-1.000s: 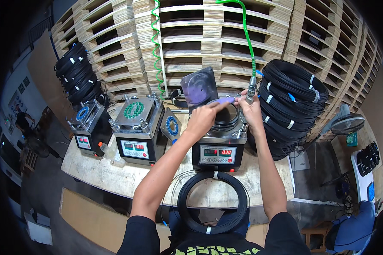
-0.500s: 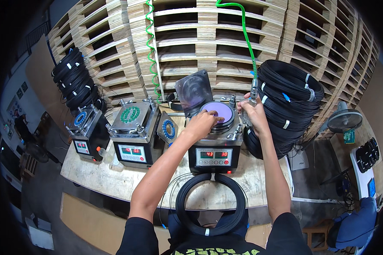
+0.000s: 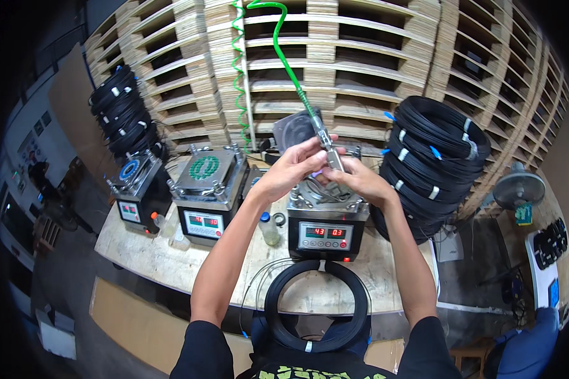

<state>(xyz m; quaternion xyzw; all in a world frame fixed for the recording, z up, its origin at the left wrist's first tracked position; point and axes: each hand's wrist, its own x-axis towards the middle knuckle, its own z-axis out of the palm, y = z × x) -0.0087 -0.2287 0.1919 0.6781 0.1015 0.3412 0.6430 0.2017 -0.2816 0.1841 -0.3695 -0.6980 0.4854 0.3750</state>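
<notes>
My left hand (image 3: 292, 169) and my right hand (image 3: 359, 179) meet above the right-hand polishing machine (image 3: 327, 230). Between them is a metal air blow gun (image 3: 326, 140), hanging from a green hose (image 3: 287, 63). The fingers of both hands are closed around its body, and its lower end is partly covered by them. A bit of purple surface (image 3: 318, 175) shows under the fingers; most of the machine's top is hidden. A raised grey plate (image 3: 295, 130) stands behind my left hand. Near me, a black cable coil (image 3: 277, 309) lies at the bench's front edge.
A second machine (image 3: 202, 189) with a green ring pattern and a third (image 3: 134, 189) with a blue ring stand left. A blue-capped bottle (image 3: 270, 229) sits between machines. Stacks of black cable coils (image 3: 417, 177) rise at the right, before wooden pallets (image 3: 360, 38). A fan (image 3: 518, 189) stands farther right.
My right hand has brought the air blow gun leftward over the machine. My left hand has lifted off the purple disc to the gun. The view has shifted slightly.
</notes>
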